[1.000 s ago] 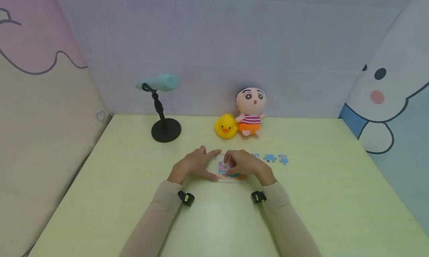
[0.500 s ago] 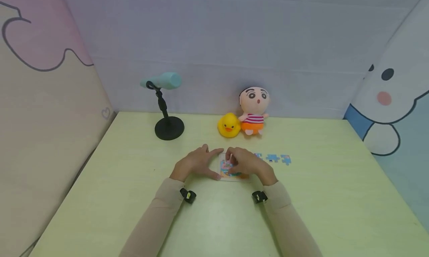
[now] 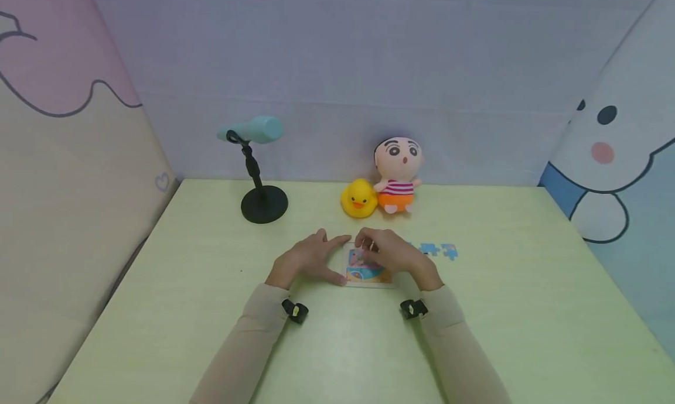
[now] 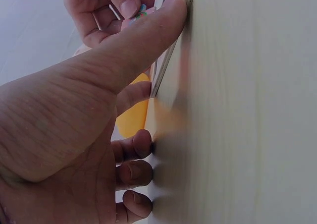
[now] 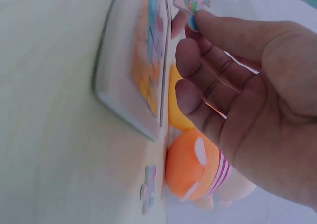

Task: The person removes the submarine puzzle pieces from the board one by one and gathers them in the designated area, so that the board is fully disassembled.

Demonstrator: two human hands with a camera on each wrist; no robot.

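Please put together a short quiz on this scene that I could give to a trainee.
1. True or false: the right hand pinches a puzzle piece.

2. Multiple choice: which item is next to the plush doll?
A) the black stand
B) the yellow duck
C) a black wristband

3. Fill in the blank: in the head view, loose pieces lie to the ____ of the puzzle board.

Key: 1. True; 2. B; 3. right

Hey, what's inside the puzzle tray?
A pink, blue and orange picture shows; in the head view the right hand covers the far right, so I can't tell what's there.
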